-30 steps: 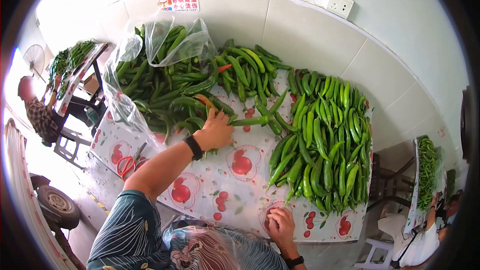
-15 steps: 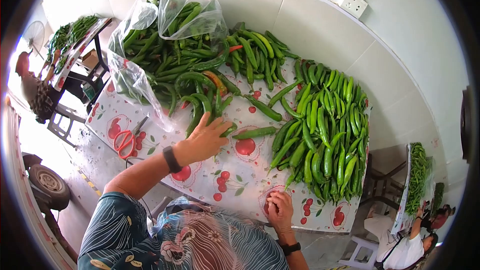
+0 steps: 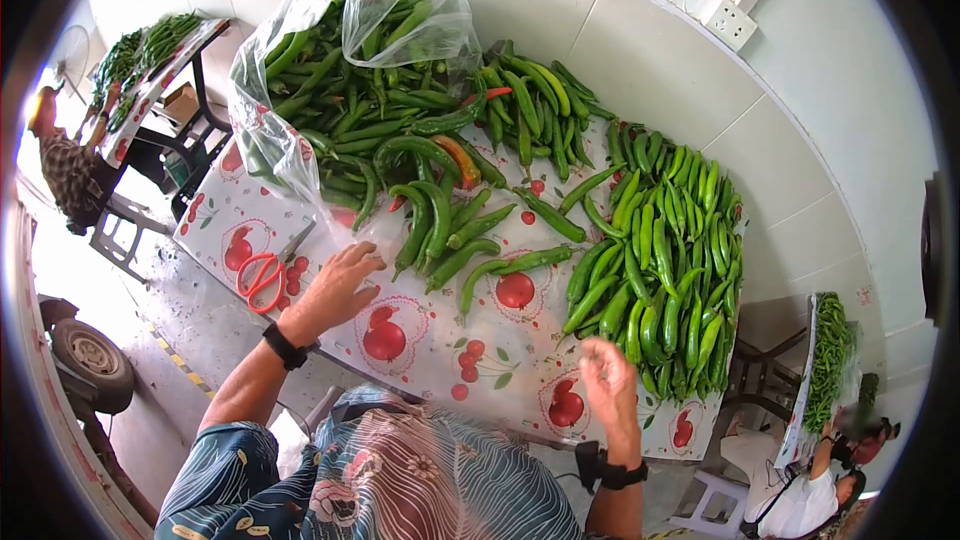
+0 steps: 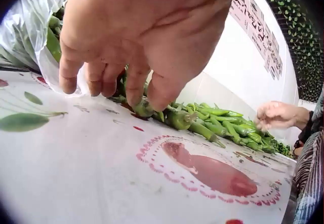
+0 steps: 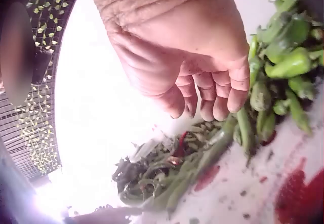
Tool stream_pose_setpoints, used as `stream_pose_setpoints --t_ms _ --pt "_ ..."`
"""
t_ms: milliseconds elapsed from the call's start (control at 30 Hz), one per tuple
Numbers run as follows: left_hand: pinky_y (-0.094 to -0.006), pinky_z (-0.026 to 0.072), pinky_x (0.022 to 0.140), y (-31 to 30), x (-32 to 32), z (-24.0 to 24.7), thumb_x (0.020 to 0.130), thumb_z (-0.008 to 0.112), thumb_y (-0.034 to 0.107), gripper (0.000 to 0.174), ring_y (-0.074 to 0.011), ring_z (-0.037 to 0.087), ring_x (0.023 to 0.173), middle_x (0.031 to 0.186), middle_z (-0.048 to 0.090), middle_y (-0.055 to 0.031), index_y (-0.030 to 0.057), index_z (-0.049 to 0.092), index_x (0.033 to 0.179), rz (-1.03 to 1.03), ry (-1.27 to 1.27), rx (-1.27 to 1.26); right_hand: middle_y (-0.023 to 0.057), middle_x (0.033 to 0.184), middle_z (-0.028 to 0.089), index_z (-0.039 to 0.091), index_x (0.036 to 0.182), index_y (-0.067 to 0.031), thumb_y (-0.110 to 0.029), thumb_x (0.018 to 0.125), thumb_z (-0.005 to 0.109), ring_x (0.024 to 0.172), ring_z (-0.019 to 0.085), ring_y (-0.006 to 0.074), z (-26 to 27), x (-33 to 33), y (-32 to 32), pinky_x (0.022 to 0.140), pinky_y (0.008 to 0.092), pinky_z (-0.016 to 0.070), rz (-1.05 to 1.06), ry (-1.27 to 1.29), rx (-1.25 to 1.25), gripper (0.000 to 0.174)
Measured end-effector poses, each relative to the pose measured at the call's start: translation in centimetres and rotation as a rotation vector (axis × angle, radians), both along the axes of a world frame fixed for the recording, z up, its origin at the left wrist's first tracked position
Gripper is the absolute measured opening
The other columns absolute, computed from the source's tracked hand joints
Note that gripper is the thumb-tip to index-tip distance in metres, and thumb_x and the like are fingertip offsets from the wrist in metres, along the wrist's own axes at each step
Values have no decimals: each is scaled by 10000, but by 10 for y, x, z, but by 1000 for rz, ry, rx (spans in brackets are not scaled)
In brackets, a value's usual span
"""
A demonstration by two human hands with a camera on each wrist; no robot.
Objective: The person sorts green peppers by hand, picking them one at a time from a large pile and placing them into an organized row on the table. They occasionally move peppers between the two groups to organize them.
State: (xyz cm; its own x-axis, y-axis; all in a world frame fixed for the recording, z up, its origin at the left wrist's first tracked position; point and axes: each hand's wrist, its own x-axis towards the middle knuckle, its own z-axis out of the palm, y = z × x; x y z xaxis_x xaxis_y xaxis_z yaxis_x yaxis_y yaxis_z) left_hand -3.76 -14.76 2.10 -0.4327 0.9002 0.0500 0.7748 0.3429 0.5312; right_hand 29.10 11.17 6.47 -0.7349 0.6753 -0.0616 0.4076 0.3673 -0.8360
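My left hand [image 3: 337, 287] is over the table at the lower left of the bag of peppers [image 3: 350, 100], fingers relaxed and holding nothing; a few loose green peppers [image 3: 437, 225] lie just beyond it. In the left wrist view the fingers of that hand [image 4: 136, 42] hang down near the bag's edge. My right hand [image 3: 610, 380] is raised at the front of the table, empty, left of the lined-up peppers [image 3: 660, 290]. Its fingers bend loosely in the right wrist view, where the hand [image 5: 187, 57] shows above peppers [image 5: 291, 64].
Red scissors [image 3: 262, 282] lie at the table's left edge. Another heap of peppers [image 3: 535, 110] sits by the wall, between bag and rows. A patterned cloth [image 3: 400, 340] covers the table. People sit at other tables, far left and far right.
My left hand has let go of the peppers and drawn back to the left. Several peppers now lie together below the bag. My right hand has lifted from the table edge and moved right.
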Motion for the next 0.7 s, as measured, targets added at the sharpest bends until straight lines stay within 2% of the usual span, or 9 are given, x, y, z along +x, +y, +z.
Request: stream_pose_setpoints --t_ms 100,133,233,267,333,433,567,600,700 --pt "-464 323 1056 -7 12 -1 760 674 138 514 -392 362 1297 1400 380 -202 70 501 1239 -10 92 -20 145 1052 652 597 1128 -27 -111 847 613 890 625 212 22 -38 20 727 341 510 -12 20 70 293" --pt "-495 266 1084 -8 13 -6 739 695 183 591 -402 308 1336 1434 334 -207 83 473 1278 -52 68 -23 148 1060 649 592 1139 -30 -108 848 614 890 624 209 30 -50 28 724 343 514 -12 26 114 302" --pt "-514 221 1100 -11 23 -11 709 717 223 644 -391 294 1353 1437 333 -206 91 471 1290 -66 160 -97 177 1110 635 575 1149 -4 -110 839 629 990 611 310 27 -94 54 853 379 486 18 14 306 332" --pt "-535 189 1108 -15 21 -13 696 718 257 678 -381 283 1364 1441 337 -198 102 464 1306 -96 145 -103 184 1112 632 573 1155 -4 -114 833 632 1012 601 326 21 -108 63 875 389 474 46 5 378 345" --pt "-530 186 1112 -24 16 -19 706 704 271 662 -377 284 1366 1438 349 -186 105 470 1303 -119 122 -55 198 1118 626 568 1167 -4 -122 823 640 1055 579 358 8 -136 76 921 407 449 101 -12 517 370" --pt "-527 183 1116 -30 13 -25 719 683 297 614 -361 300 1359 1417 386 -161 110 499 1274 -114 98 -19 213 1119 619 565 1181 -19 -131 810 646 1071 565 372 -6 -172 87 937 425 440 89 -204 622 396" --pt "-529 192 1112 -29 15 -26 720 694 292 582 -353 324 1340 1391 412 -153 113 518 1246 -94 82 15 176 1024 642 581 1078 -27 -112 762 644 943 617 356 -43 -195 100 850 467 464 87 -402 833 333" --pt "-531 193 1112 -29 15 -26 720 696 289 581 -353 327 1338 1389 413 -153 113 518 1244 -93 82 8 159 948 649 584 1032 -35 -119 744 645 876 629 355 -46 -197 98 780 493 472 68 -417 844 307" --pt "-534 196 1110 -28 16 -23 719 703 277 577 -359 334 1330 1382 417 -153 111 519 1240 -91 73 -1 193 1032 654 561 1176 -35 -167 775 665 976 619 365 -47 -205 98 862 441 483 35 -547 624 435"
